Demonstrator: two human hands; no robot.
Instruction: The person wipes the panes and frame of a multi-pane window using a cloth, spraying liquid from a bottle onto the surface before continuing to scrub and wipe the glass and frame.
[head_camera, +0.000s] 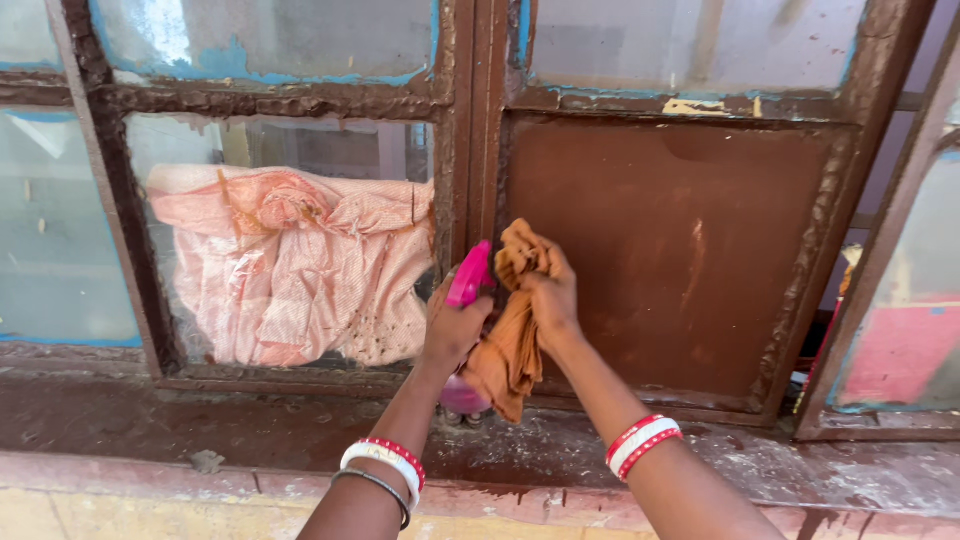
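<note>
My left hand (452, 330) grips a pink spray bottle (468, 277), its pink nozzle up by the brown window frame (472, 150) and its round base showing below my wrist. My right hand (550, 295) is closed on a crumpled orange-brown cloth (508, 350), which hangs down between both hands. The cloth is held close to a brown metal panel (680, 250) set in the right half of the window. Both wrists wear red and white bangles.
A pink-orange fabric (300, 265) hangs behind the dusty glass pane (190, 150) on the left. A worn, paint-flecked sill (250, 425) runs below the window. Another frame (880, 260) stands open at the right edge.
</note>
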